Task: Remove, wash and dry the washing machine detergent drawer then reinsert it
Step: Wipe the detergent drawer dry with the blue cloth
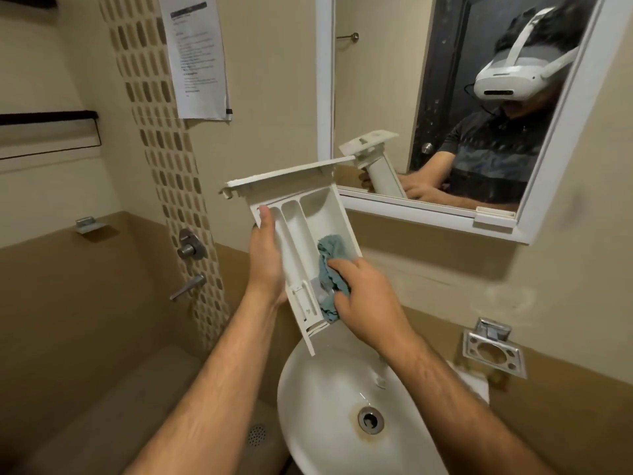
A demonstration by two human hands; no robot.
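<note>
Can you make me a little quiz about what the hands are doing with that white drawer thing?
1. True or false: the detergent drawer is lying flat in the sink.
2. Which hand holds the blue cloth? A) left B) right
3. Fill in: the cloth is inside the drawer's ______ compartment (widest or narrowest).

Key:
1. False. The left hand holds it up above the sink, front panel on top.
2. B. The right hand presses the cloth in.
3. Widest.

Wall mirror [376,97], taped paper sheet [198,56], chrome tap [188,248].
</note>
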